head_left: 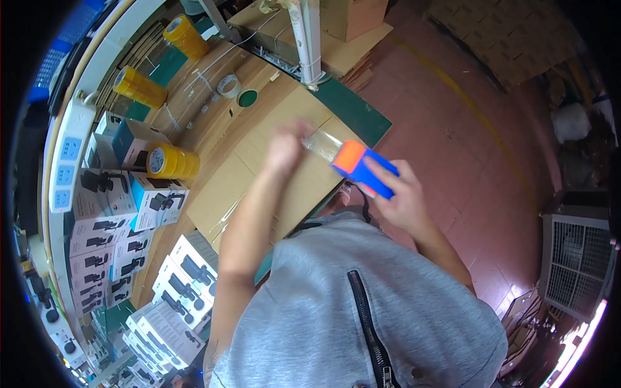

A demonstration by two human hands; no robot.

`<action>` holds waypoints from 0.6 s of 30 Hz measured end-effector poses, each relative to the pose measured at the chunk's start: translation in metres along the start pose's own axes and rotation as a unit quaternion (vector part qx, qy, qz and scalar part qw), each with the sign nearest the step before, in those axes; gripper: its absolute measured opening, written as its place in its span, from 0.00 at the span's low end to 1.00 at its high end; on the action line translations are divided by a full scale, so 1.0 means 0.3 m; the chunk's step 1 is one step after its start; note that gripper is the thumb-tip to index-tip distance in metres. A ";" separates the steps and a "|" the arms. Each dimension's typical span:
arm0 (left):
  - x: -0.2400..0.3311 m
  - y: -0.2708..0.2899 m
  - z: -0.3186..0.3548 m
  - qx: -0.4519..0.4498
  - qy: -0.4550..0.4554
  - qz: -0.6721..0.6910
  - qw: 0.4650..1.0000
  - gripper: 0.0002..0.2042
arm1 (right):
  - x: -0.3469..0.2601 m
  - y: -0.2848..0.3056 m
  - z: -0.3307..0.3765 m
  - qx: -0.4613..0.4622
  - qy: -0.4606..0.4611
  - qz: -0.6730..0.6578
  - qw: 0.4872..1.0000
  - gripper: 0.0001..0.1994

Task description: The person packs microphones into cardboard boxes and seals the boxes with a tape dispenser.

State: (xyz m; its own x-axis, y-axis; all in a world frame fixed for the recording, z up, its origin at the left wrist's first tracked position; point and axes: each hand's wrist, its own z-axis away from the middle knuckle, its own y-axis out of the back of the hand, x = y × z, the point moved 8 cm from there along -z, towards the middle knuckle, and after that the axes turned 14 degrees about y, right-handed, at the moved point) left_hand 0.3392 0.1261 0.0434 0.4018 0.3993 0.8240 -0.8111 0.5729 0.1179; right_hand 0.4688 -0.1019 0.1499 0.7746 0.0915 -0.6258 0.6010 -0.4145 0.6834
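Note:
My right hand (402, 194) is wrapped round a blue and orange tape dispenser (356, 165), held over the near right edge of a flat cardboard box (259, 174). A strip of clear tape (323, 145) spans from the dispenser to the fingers of my left hand (288, 150). Motion smears that hand over the cardboard, so its grip on the tape does not show clearly. The box lies on the wooden table, with shiny tape along its left part.
Rolls of yellow tape (171, 161) and stacked product boxes (103, 226) line the table's left side. A tape roll (228, 86) lies beyond the cardboard. A white post (305, 45) rises at the far edge. A power strip (70, 152) runs along the frame.

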 end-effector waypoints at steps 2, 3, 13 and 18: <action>0.166 0.150 -0.113 0.131 -0.042 -0.130 0.982 0.21 | 0.056 0.084 0.037 0.024 -0.014 0.019 0.999 0.31; 0.176 0.194 -0.190 0.138 -0.040 -0.130 0.981 0.21 | 0.093 0.100 0.058 0.010 -0.036 0.014 0.999 0.31; 0.154 -0.037 -0.566 0.003 -0.092 -0.374 0.923 0.24 | 0.244 0.029 0.078 0.033 -0.090 0.026 0.995 0.31; 0.106 -0.020 -0.616 0.004 -0.131 -0.340 0.931 0.26 | 0.265 0.003 0.063 0.006 -0.076 0.030 0.997 0.32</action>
State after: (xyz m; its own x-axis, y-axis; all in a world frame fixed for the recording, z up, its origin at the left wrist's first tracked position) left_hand 0.4354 0.2678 -0.0334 0.7070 -0.2427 0.6642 -0.4109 0.6235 0.6651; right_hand 0.5272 -0.1121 0.0935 0.7695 -0.0711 -0.6347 0.5519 -0.4259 0.7169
